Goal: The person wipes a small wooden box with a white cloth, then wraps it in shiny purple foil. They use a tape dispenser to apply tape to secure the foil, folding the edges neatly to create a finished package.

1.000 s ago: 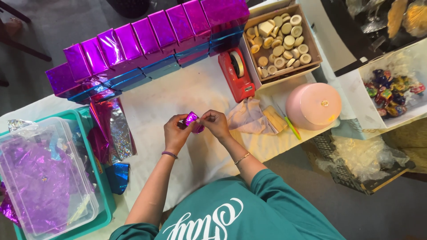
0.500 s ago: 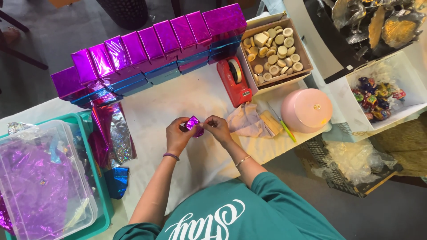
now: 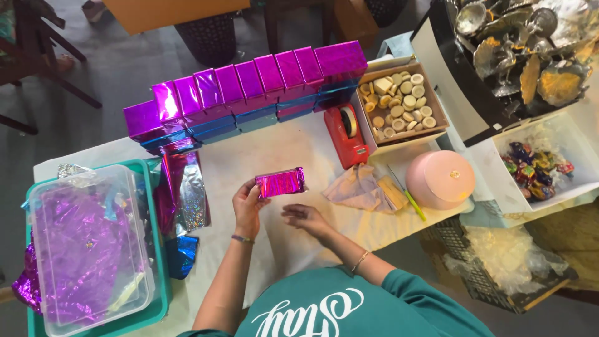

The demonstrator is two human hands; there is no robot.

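Left hand [image 3: 248,204] pinching one short end of the packet [image 3: 281,183], thumb on the near face and fingers behind, holding it level a little above the white table [image 3: 274,150]. Right hand [image 3: 304,216] off the packet, lying loose just below it, fingers relaxed and a bit spread, gripping nothing.

Best way to handle this bit, probably: keep the pinch at the very end so the foil faces stay unsmudged and the folds don't pop open, and bring the free hand under the far end before turning it, since a one-end grip on slick foil looks easy to lose. Tape dispenser [image 3: 345,133] within easy reach to the right if a flap needs sticking down.

Packet itself: small flat rectangle, wrapped in shiny magenta holographic foil, crinkly with bright glints, edges fairly crisp, no loose flap visible from here. Same look as the row of wrapped boxes [image 3: 249,84] stacked along the far edge, purple on top, blue underneath. Spare foil sheets [image 3: 181,193] lying left of the hands, just beside the clear tub [image 3: 87,243]
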